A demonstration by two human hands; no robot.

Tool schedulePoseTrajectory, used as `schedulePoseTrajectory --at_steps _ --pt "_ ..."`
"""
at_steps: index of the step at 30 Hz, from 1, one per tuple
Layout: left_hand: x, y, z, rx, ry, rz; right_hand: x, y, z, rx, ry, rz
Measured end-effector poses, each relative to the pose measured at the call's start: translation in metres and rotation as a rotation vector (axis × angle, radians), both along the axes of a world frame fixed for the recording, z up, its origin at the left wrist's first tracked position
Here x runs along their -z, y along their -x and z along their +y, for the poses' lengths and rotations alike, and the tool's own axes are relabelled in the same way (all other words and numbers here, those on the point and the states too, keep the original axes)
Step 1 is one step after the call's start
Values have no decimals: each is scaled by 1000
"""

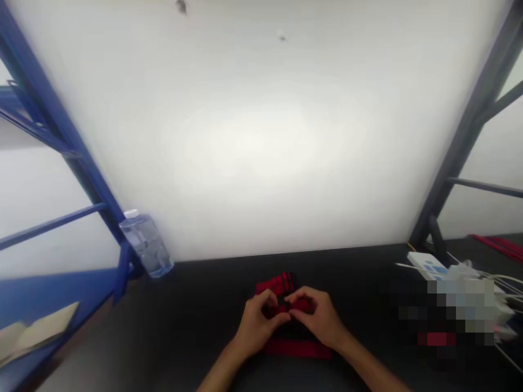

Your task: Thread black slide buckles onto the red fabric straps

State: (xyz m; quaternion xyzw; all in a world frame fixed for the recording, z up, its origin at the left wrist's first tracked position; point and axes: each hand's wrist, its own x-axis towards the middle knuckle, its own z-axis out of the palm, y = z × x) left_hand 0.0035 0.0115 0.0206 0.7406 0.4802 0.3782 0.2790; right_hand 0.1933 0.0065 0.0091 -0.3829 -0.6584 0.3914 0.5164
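Both hands meet over the black tabletop point(196, 316). A red bundle with black bands point(272, 284), perhaps fabric, lies just beyond my fingers. My left hand point(256, 324) is closed in a pinch, thumb and index finger around a red part with something dark at its middle. From the other side, my right hand point(322, 320) pinches the same red part, its fingertips close to those of the left. What exactly sits between the fingertips is too small and blurred to name. Under my wrists, nearer to me, lies a flat red strip point(296, 348).
Leaning against the blue frame point(93, 169) at left is a clear bottle point(147, 245) with a white cap. An open book point(36, 332) lies at far left. White boxes point(427, 264) and tangled cables point(506, 280) sit at right, partly pixelated. A pale wall point(261, 163) stands behind.
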Motion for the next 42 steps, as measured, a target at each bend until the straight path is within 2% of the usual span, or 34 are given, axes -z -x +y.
schedulePoseTrajectory --at_steps 5,7,13,19,26,31,36,42 --pt "-1 -1 -3 164 127 -60 8 4 -2 159 -280 -155" --pt "-1 -2 -3 192 152 -131 10 5 -3 194 -331 -156" --pt "7 -3 0 230 269 -293 6 4 -6 204 -334 -146" --pt "6 -4 1 127 191 -250 3 3 -9 223 -383 -187" --pt "4 -3 -2 59 96 -118 8 3 -8 214 -363 -196" --pt "0 -6 -4 91 90 -154 8 4 -8 195 -306 -201" --pt "3 -7 -5 140 179 -184 8 5 -5 197 -214 -171" --pt "7 -5 -4 130 194 -222 5 4 -5 156 -223 -146"
